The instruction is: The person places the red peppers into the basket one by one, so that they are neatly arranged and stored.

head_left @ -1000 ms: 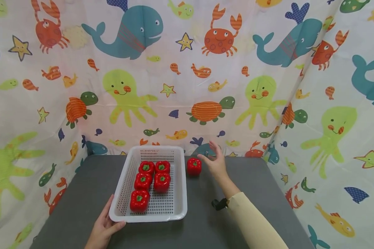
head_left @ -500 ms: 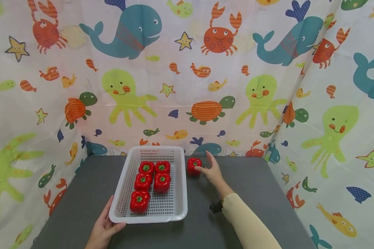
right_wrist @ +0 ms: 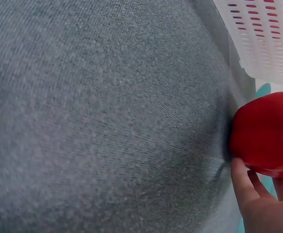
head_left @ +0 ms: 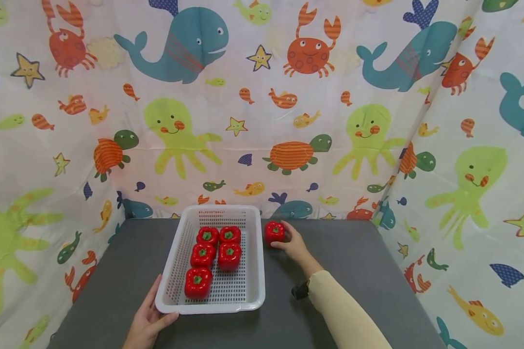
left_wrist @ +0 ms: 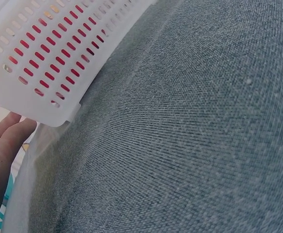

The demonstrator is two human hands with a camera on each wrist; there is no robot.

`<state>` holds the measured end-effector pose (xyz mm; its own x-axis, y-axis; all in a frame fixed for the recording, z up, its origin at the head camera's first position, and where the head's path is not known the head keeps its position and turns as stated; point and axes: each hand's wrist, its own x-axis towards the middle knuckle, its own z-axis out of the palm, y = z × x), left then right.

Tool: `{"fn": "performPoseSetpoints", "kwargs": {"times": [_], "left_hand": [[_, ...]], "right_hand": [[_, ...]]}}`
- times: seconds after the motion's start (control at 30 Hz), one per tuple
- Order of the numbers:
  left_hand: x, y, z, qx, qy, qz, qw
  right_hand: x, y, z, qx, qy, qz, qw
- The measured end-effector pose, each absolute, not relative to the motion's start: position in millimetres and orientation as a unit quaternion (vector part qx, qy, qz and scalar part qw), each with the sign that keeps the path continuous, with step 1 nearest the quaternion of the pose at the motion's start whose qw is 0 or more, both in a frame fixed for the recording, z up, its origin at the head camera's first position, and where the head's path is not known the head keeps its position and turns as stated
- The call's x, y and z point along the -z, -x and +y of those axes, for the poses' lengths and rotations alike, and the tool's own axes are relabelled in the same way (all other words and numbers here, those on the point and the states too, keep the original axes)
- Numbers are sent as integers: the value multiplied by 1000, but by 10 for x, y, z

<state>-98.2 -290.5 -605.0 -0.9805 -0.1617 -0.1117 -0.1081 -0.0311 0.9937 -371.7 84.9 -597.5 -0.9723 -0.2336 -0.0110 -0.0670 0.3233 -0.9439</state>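
Observation:
A white perforated plastic basket stands on the dark table, with several red bell peppers inside, green stems up. My left hand holds the basket's near left corner, thumb along the front and fingers along the left side; its fingers also show against the corner in the left wrist view. Just outside the basket's right side, near its far end, sits a single red bell pepper. My right hand grips this pepper, thumb on the near side and fingers against its far side. Its lower part rests at table level.
The dark grey table extends on both sides of the basket. Behind and beside it hangs a white curtain printed with sea animals. A black strap device sits at my right wrist, below a cream sleeve.
My right hand has come down and leftward from above the lone pepper, and its fingers have closed round it. The left hand and the basket keep their place.

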Motion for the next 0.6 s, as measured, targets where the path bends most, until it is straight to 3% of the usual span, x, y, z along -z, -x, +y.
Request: {"fn": "performPoseSetpoints", "kwargs": {"times": [0.6], "left_hand": [[5975,987,-2888,714,-115,-691,5]], "right_hand": [[5871,3591,907,608,54,792,-3]]}}
